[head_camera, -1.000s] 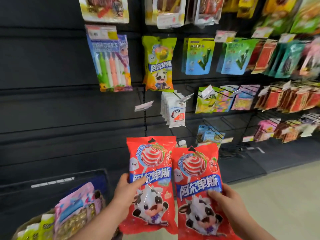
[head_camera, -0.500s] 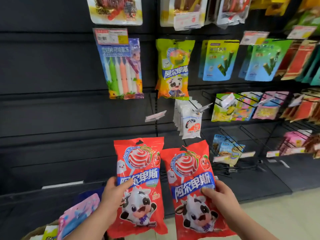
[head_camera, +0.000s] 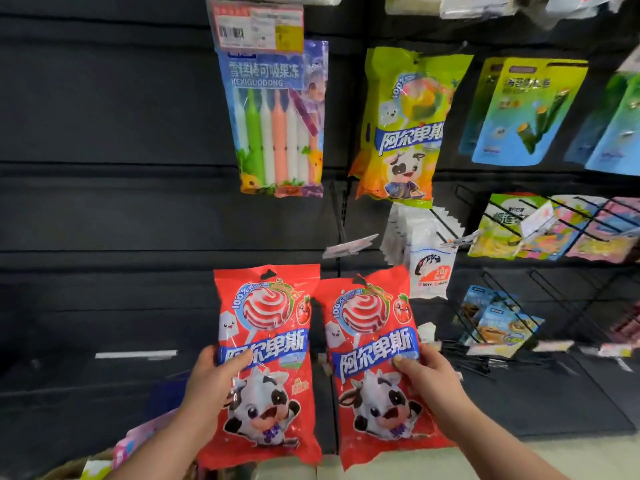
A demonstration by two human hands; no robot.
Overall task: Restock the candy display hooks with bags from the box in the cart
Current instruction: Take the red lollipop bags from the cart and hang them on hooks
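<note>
I hold two red lollipop candy bags upright, side by side, in front of the black display wall. My left hand (head_camera: 213, 379) grips the left red bag (head_camera: 266, 323) at its left edge, thumb across the front. My right hand (head_camera: 429, 375) grips the right red bag (head_camera: 370, 327) at its right edge, thumb on the front. Both bags have a hang hole at the top. Just above them an empty hook with a price tag (head_camera: 349, 244) juts out from the wall. The box in the cart (head_camera: 100, 462) shows only at the bottom left corner.
A blue jelly-stick bag (head_camera: 277, 126) and a yellow-green lollipop bag (head_camera: 405, 126) hang above. White candy bags (head_camera: 422, 251) hang right of the empty hook. Wire hooks (head_camera: 554, 220) with more snack packs stick out on the right. The left wall panels are bare.
My view has moved closer to the wall and to the left. Both red bags have risen towards the empty hook and stand more level with each other.
</note>
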